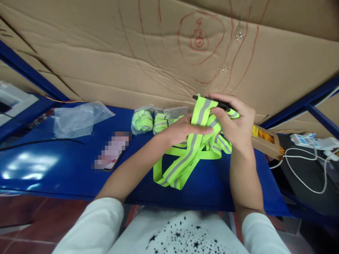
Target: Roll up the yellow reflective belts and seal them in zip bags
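Observation:
A neon-yellow reflective strap (191,146) with a grey stripe hangs in loops and folds over the blue table (106,187). My left hand (182,130) is closed on it, with the thumb laid across the band. At the upper end, my right hand (235,118) grips a dark bar-shaped piece (221,104) that the strap passes over. Part of that piece is hidden by the fingers, so I cannot tell its exact kind. Behind my left hand stand clear bags of coiled straps, one bag (143,120) in full view and others partly covered.
An empty clear plastic bag (79,120) and a phone (112,151) lie on the left. A cardboard box (267,143) with orange contents sits at the right edge. Beyond it are white cables (304,176) and a power strip (315,141). Marked cardboard (159,53) backs the table.

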The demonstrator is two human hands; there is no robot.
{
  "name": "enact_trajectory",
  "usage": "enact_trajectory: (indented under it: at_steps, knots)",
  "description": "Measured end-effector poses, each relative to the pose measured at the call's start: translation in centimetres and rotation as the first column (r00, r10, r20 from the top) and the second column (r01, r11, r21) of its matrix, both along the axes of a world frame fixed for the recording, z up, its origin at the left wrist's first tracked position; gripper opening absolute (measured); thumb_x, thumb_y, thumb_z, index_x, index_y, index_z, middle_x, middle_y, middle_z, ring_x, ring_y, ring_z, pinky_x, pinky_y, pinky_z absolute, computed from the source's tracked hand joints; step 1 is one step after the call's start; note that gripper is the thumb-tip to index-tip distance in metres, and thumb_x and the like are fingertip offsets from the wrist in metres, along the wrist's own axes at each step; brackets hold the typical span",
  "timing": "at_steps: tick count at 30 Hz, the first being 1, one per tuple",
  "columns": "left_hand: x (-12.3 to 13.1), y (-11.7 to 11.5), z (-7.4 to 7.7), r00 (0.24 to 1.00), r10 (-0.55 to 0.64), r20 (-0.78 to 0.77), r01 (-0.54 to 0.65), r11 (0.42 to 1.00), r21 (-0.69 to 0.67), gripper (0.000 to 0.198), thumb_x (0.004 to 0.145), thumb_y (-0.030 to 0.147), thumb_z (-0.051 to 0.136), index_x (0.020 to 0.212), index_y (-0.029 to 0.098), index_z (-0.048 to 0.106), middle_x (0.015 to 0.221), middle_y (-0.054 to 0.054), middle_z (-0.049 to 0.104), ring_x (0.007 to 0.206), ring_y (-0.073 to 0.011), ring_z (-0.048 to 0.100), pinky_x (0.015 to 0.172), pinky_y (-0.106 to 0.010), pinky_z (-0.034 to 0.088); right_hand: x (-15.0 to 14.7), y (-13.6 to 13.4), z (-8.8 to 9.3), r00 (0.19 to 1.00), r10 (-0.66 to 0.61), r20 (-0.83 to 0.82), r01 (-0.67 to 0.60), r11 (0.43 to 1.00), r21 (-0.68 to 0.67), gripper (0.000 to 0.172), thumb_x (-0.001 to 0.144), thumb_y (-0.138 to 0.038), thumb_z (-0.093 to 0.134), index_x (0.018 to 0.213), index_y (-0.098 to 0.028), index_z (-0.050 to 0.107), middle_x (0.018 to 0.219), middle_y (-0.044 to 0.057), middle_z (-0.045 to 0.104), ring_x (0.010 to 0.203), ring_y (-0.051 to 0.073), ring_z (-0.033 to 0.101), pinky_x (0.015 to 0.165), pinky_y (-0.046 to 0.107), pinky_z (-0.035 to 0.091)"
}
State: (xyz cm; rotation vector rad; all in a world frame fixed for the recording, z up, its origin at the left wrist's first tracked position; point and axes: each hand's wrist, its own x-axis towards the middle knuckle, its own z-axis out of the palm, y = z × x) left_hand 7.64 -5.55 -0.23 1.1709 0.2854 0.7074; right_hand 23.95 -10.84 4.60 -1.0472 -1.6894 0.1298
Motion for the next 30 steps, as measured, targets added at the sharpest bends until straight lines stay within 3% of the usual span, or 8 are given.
enact_trajectory:
  at_steps: [5,7,15,19,23,26,28,30]
  knots:
    - [-0.4,0.6,-0.6,0.983,0.166,-0.083,-0.128,0.929,0.346,0.050,0.077,0.036,0.090,0.120,0.018,0.071,0.122,-0.008,0.076,0.114,-0.0277,0.070,0.099,-0.040,0.056,0.8,0.2,0.3,0.998,-0.044,0.055,0.047,0.997,-0.065,0.014,0.094,-0.036,0.076,0.101,-0.025,0.082,0.100,0.003,0.081,0.092,0.021,0.075,0.085,0.037,0.059]
    - [-0.6,0.9,-0.8,0.979,0.170,-0.117,-0.107,0.902,0.418,0.049,0.081,0.037,0.087,0.123,0.018,0.070,0.129,-0.009,0.074,0.121,-0.0289,0.068,0.104,-0.041,0.055,1.2,0.3,0.4,0.993,-0.099,0.061,0.105,0.989,-0.108,0.016,0.091,-0.039,0.079,0.093,-0.024,0.081,0.093,0.002,0.080,0.083,0.020,0.074,0.076,0.034,0.057]
    - [-0.6,0.9,-1.0,0.964,-0.049,-0.262,0.117,0.960,0.255,0.048,0.078,0.029,0.089,0.121,0.018,0.072,0.126,-0.011,0.076,0.117,-0.0298,0.072,0.100,-0.043,0.059,1.4,0.3,0.3,0.984,-0.139,0.114,0.157,0.974,-0.165,0.034,0.095,-0.053,0.072,0.084,-0.022,0.078,0.078,0.001,0.075,0.067,0.016,0.065,0.061,0.030,0.046]
    - [-1.3,1.1,-0.3,0.955,0.051,-0.293,0.069,0.920,0.385,0.053,0.079,0.031,0.087,0.128,0.021,0.069,0.136,-0.009,0.072,0.129,-0.0306,0.067,0.109,-0.045,0.054,1.9,-0.1,0.3,0.945,-0.120,0.304,0.098,0.991,0.089,0.024,0.100,-0.047,0.067,0.102,-0.027,0.080,0.096,0.003,0.079,0.088,0.023,0.074,0.083,0.039,0.053]
    - [-2.0,0.9,0.8,0.955,0.036,-0.295,0.108,0.882,0.459,0.051,0.078,0.042,0.088,0.122,0.021,0.073,0.128,-0.007,0.075,0.129,-0.0320,0.066,0.109,-0.046,0.055,1.7,-0.9,0.1,0.879,-0.188,0.439,0.049,0.950,0.310,0.021,0.102,-0.037,0.066,0.120,-0.034,0.076,0.114,0.003,0.079,0.107,0.029,0.073,0.097,0.048,0.050]
    - [-2.1,0.1,1.9,0.969,0.159,-0.186,-0.063,0.896,0.439,0.044,0.086,0.050,0.079,0.118,0.020,0.075,0.126,-0.006,0.075,0.127,-0.0299,0.067,0.112,-0.047,0.054,1.0,-1.0,-0.2,0.860,-0.213,0.464,0.007,0.914,0.407,0.027,0.101,-0.028,0.066,0.126,-0.037,0.074,0.121,0.001,0.077,0.112,0.029,0.072,0.100,0.049,0.051]
    - [-2.2,-0.5,2.6,0.948,0.289,-0.134,-0.196,0.860,0.471,0.037,0.091,0.046,0.074,0.118,0.020,0.076,0.125,-0.005,0.076,0.128,-0.0283,0.066,0.116,-0.047,0.051,0.6,-0.7,-0.4,0.870,-0.242,0.430,0.050,0.910,0.412,0.033,0.101,-0.029,0.067,0.132,-0.039,0.071,0.135,0.002,0.071,0.127,0.031,0.066,0.110,0.053,0.048]
    - [-2.3,-0.6,3.0,0.922,0.373,-0.101,-0.272,0.813,0.515,0.032,0.093,0.040,0.074,0.118,0.021,0.077,0.122,-0.004,0.077,0.128,-0.0279,0.066,0.117,-0.047,0.049,0.4,0.0,-0.5,0.938,-0.184,0.295,0.106,0.959,0.263,0.048,0.097,-0.040,0.072,0.144,-0.037,0.063,0.150,0.006,0.061,0.145,0.034,0.053,0.118,0.057,0.044]
